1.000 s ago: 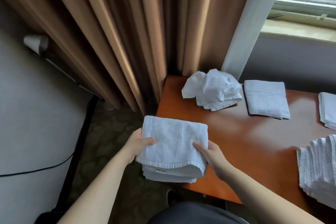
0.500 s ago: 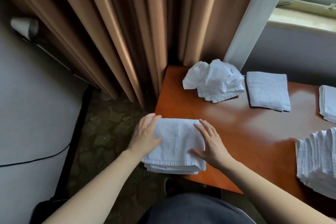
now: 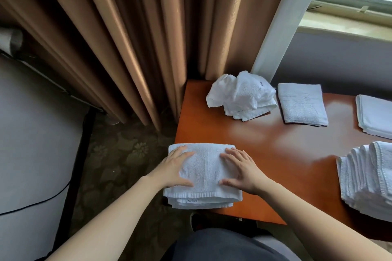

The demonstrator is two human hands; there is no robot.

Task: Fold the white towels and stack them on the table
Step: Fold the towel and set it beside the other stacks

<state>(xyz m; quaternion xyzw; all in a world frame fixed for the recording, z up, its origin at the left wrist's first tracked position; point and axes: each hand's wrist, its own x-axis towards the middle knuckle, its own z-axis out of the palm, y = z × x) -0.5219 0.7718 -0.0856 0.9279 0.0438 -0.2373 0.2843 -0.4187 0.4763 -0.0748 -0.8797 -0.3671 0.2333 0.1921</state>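
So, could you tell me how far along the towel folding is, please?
Done: a stack of folded towels at the table's right, two folded ones behind. In hand: left hand and right hand press flat a folded towel at the table's near corner. Left: the crumpled towel, then stacking.

The folded towel [image 3: 206, 170] is white terry cloth, nubbly and matt, with a ribbed woven hem. The counter [image 3: 275, 154] is glossy reddish-brown wood, mirroring window light. The curtain [image 3: 127, 38] is smooth tan fabric with a faint sheen.
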